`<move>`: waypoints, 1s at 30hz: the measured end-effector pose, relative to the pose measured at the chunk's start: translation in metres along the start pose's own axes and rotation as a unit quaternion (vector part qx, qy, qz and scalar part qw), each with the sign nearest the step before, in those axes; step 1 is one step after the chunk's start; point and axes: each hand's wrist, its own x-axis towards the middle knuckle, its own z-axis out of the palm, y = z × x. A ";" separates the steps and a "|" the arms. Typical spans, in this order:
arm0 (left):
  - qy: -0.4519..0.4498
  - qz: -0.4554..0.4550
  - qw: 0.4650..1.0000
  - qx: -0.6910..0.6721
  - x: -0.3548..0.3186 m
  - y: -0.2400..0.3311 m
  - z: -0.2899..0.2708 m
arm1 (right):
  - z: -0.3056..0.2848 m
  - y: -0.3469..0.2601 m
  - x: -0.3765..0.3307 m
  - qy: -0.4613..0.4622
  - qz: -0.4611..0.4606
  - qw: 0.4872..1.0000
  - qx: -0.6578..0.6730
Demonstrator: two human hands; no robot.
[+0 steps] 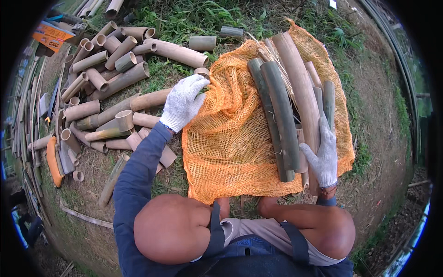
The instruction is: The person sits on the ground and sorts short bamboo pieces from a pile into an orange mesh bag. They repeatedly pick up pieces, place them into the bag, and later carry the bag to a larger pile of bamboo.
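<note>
An orange mesh sack (226,154) lies spread on the ground in front of my knees, its upper left part bunched into folds. My left hand (184,101), in a white knitted glove, is closed at the sack's left edge; the fingertips are partly hidden. On the sack's right half rests a bundle of bamboo pieces: two dark green tubes (280,111), a longer pale brown one (297,69) and thin split strips (280,69). My gloved right hand (323,154) lies along the pale tube's lower part, thumb apart from the outstretched fingers.
A heap of cut bamboo tubes (110,83) covers the ground at left, some nearly touching my left hand. Beyond it stands an orange box (51,37). Left of the heap lies an orange-handled tool (54,161). Grass (198,18) grows behind the sack; bare soil (380,124) is at right.
</note>
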 end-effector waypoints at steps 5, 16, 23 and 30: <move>-0.011 0.004 0.974 0.228 0.043 -0.143 0.014 | 0.032 0.036 0.005 -0.054 -0.112 0.980 -0.154; -0.149 0.048 0.951 0.266 0.102 -0.150 0.053 | 0.024 0.027 0.008 0.012 -0.082 0.996 0.035; 0.096 0.183 0.970 0.126 0.078 -0.022 0.001 | 0.041 -0.010 0.029 -0.298 0.135 0.663 0.674; -0.040 0.414 0.905 -0.089 0.039 0.175 0.032 | 0.055 -0.028 0.065 -0.251 0.122 0.424 0.861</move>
